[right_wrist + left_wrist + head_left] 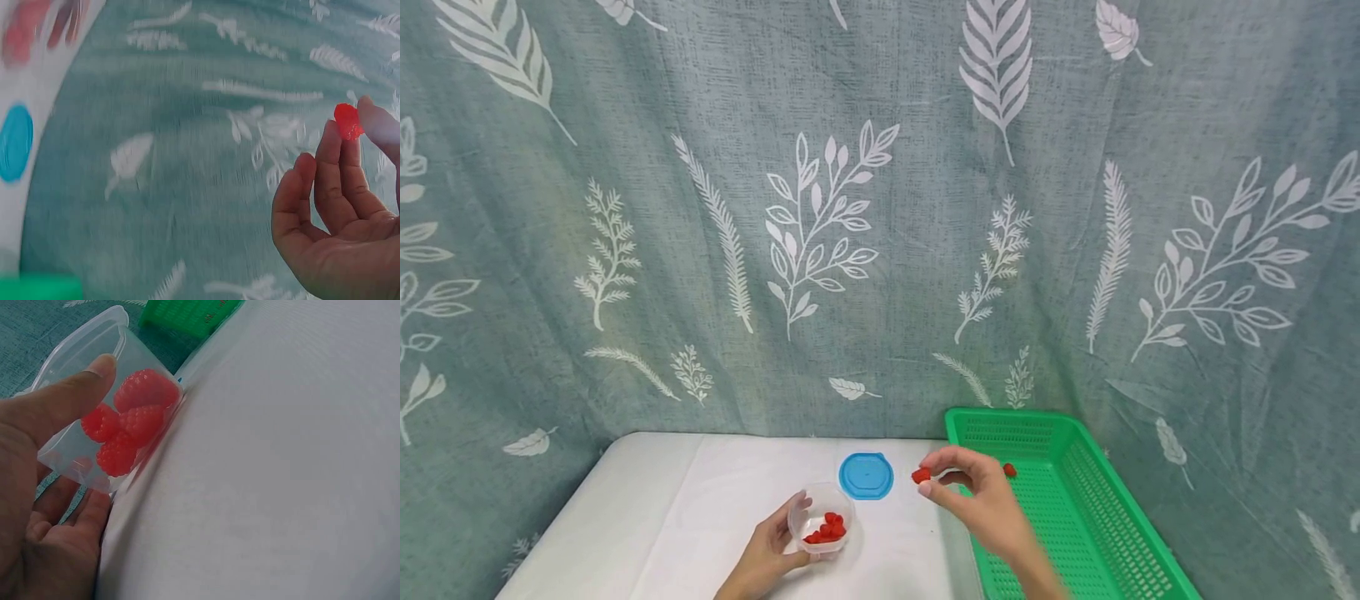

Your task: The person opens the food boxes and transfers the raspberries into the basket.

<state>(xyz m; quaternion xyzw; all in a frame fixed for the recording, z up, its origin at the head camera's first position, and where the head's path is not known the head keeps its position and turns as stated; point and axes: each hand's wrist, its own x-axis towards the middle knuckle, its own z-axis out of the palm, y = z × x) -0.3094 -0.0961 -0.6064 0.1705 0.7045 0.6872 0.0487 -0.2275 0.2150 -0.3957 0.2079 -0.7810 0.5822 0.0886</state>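
My left hand [765,550] grips a clear plastic tub [801,502], tilted on the white table. In the left wrist view the thumb presses its outer wall and fingers lie under it. Several raspberries [142,425] lie heaped in the tub. My right hand [988,500] pinches one raspberry [348,121] between thumb and fingertips, in the air between the tub and a green basket [1075,492]. Another raspberry [1010,470] lies in the basket near its left wall, just beyond the right hand.
A round blue lid [866,476] lies flat on the white-covered table [685,500], behind and right of the tub. The basket stands at the table's right side. A green leaf-patterned curtain [880,250] hangs behind the table.
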